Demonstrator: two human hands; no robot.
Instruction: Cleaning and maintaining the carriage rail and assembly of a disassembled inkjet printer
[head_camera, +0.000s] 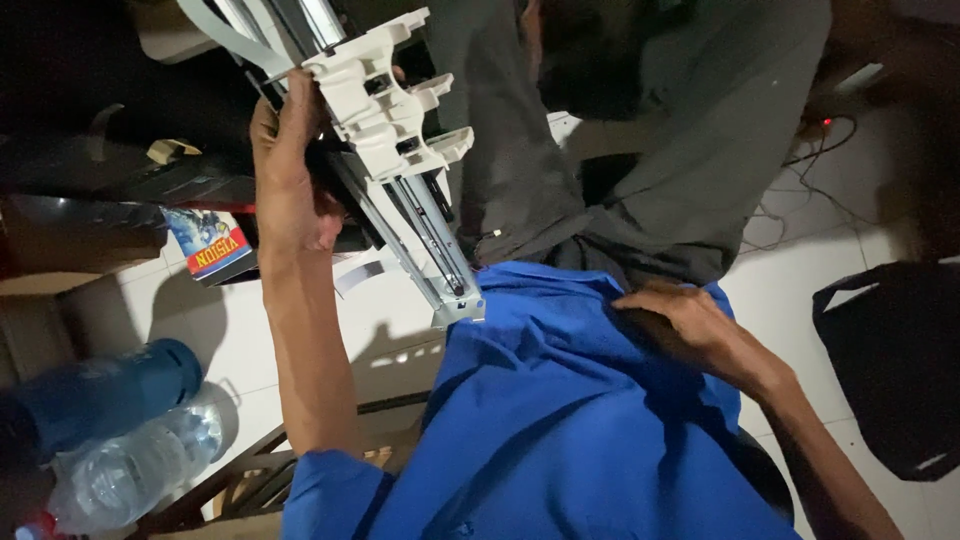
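Left hand (288, 175) grasping white plastic carriage assembly (385, 110), fingertips hidden behind it, top cut off. Right hand (690, 322) flat, fingers loose on blue shirt (560, 420).

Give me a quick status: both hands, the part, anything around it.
Left hand gripping white plastic carriage frame on metal rail assembly, held up. Right hand resting on blue shirt. Clear water bottle and small printed box lower left, apart.

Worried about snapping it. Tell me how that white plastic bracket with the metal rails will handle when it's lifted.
The white bracket assembly looks rigid, held up by the left hand at one end. Its thin ribs probably chip easily. The long rails may make it end-heavy and awkward.
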